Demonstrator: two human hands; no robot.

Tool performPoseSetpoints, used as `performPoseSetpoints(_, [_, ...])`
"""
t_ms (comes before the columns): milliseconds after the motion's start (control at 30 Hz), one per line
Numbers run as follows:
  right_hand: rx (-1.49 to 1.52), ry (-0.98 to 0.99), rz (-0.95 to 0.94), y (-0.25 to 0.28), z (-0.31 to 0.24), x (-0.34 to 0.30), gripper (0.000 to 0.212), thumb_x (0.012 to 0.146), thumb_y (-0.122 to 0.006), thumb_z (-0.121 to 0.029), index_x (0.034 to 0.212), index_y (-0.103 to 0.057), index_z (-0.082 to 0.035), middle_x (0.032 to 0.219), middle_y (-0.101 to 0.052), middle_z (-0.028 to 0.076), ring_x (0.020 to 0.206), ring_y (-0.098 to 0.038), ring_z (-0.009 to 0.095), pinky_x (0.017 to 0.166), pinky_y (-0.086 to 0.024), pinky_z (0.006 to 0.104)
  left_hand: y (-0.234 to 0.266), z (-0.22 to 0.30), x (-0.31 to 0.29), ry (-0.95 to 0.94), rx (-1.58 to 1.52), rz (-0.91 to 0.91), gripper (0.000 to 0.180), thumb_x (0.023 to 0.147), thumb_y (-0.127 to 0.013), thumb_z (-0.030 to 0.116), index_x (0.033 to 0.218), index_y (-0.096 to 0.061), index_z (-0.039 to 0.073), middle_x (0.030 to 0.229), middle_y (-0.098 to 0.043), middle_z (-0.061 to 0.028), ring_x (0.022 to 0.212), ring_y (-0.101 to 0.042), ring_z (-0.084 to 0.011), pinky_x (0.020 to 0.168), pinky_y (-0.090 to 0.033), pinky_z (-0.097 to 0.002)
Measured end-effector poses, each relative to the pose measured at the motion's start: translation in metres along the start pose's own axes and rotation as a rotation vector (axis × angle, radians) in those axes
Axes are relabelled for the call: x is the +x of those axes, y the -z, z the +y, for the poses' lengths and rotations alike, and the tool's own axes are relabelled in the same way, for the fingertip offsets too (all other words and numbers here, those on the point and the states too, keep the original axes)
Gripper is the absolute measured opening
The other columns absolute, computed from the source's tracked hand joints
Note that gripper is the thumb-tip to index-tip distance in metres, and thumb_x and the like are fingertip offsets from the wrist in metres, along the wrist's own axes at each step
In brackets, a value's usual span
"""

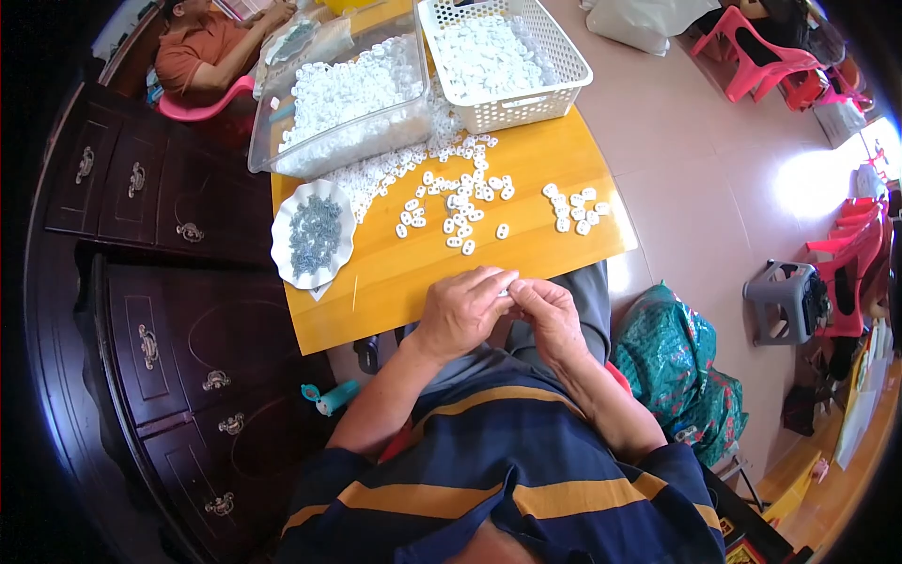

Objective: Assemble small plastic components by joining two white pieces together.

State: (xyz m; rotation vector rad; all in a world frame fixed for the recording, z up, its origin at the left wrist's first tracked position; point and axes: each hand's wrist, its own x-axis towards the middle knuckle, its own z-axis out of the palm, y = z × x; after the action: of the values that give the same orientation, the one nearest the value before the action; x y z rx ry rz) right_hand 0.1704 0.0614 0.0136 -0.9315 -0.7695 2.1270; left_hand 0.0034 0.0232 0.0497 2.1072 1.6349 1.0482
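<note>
Just past the table's near edge, my left hand [462, 308] and my right hand [550, 315] meet fingertip to fingertip. Both are closed in a pinch around a small white plastic piece [505, 291], mostly covered by the fingers. On the yellow wooden table [395, 287] in front of them lie several loose white oval pieces [460, 209], each with two dark holes. A separate group of these pieces [575, 207] sits at the right. To the left stands a scalloped white dish [281, 246] holding a heap of small grey metal-looking parts [316, 235].
A clear plastic tub [352, 143] and a white perforated basket [526, 111], both full of white pieces, stand at the far side. Dark drawer cabinets [141, 310] flank the left. A green bag [662, 348] and grey stool [782, 299] are at right. Another person [202, 56] sits far left.
</note>
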Motion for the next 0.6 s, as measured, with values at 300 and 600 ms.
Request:
performPoseSetpoints(300, [-0.606,0.266,0.055,0.025,-0.020,0.016,0.027,0.102,-0.066,-0.022,0.095,-0.074,0.002,0.075,-0.069,0.001,0.068,-0.061,0.008,0.062,-0.049,0.0261,0.010,-0.010,0.007,0.132,-0.069,-0.044,0.039,0.091,-0.077,0.018,0.125,-0.068,0.002,0.117,-0.071,-0.0159,0.093,-0.073,-0.0290,0.079,-0.059,-0.0372])
performPoseSetpoints(600, [-1.319,0.576,0.226,0.032,-0.059,0.044,0.026,0.097,-0.065,-0.027,0.091,-0.075,-0.004,0.079,-0.072,0.020,0.074,-0.071,0.039,0.068,-0.056,0.0468,0.027,-0.075,0.069,0.118,0.297,-0.028,0.041,0.100,-0.058,0.016,0.137,-0.058,-0.002,0.134,-0.062,-0.0203,0.124,-0.059,-0.0377,0.105,-0.049,-0.0469])
